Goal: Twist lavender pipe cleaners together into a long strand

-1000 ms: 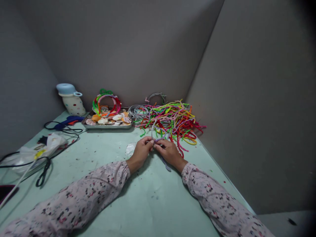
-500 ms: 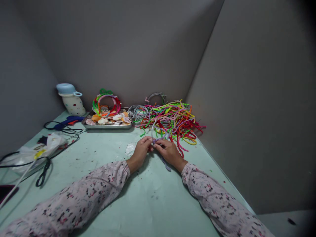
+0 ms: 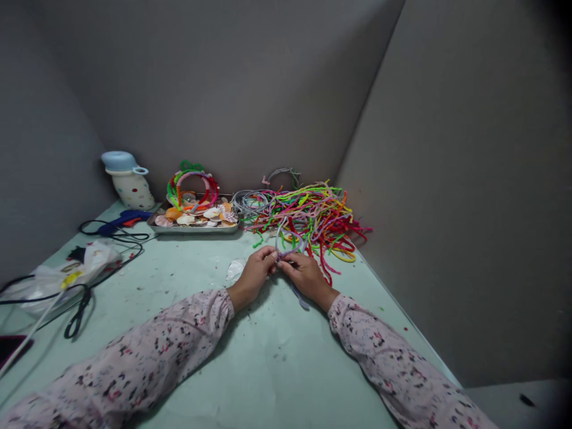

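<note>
My left hand [image 3: 258,271] and my right hand [image 3: 307,274] meet over the middle of the pale green table, fingertips almost touching. Both are closed in a pinch on a purple fuzzy stem [image 3: 292,253]. One part of the stem loops up above the fingers, and a pale purple end [image 3: 301,298] hangs below my right hand. A thin light strand rises from between the fingertips toward the colourful pile. Exactly how the pieces cross at the fingertips is too small to make out.
Behind my hands lies a heap of colourful fuzzy stems [image 3: 313,208]. Coiled grey wire [image 3: 250,202], a shell tray [image 3: 196,229] with fuzzy rings [image 3: 210,190], and a bottle [image 3: 129,182] stand left. Black cable [image 3: 77,319] and a plastic bag [image 3: 96,257] lie far left.
The purple stem beside my right fingertips now bows up into a wider loop. My hands have barely moved.
</note>
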Tool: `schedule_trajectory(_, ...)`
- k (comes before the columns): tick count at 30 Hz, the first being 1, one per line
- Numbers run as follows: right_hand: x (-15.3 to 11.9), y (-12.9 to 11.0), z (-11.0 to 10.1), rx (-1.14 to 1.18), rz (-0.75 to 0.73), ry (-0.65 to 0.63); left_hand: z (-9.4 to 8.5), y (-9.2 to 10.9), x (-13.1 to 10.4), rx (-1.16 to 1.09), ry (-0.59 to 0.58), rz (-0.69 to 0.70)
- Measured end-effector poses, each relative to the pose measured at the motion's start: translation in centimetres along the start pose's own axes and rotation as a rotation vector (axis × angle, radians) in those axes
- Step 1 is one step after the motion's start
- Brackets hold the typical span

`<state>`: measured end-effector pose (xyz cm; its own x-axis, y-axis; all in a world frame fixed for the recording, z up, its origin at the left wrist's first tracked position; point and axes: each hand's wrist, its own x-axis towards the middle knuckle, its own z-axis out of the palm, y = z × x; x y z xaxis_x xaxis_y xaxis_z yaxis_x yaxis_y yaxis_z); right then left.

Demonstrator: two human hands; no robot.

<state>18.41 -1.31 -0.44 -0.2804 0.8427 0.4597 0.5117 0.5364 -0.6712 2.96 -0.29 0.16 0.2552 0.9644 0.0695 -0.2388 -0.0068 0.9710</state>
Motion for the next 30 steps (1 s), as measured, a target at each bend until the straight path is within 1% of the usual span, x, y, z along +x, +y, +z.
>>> schedule_trajectory(10, -0.01, 0.05, -0.02, 0.025, -0.016, 0.009, -0.24, -0.22, 0.32, -0.044, -0.025, -0.057)
schedule_trajectory(22, -0.1, 0.27, 0.06, 0.001, 0.007, 0.011, -0.33, -0.27, 0.46, -0.111, -0.078, -0.065)
schedule_trajectory(30, -0.13, 0.18, 0.02, 0.006, 0.003, 0.009, -0.39, -0.17, 0.47, -0.124, -0.073, -0.096)
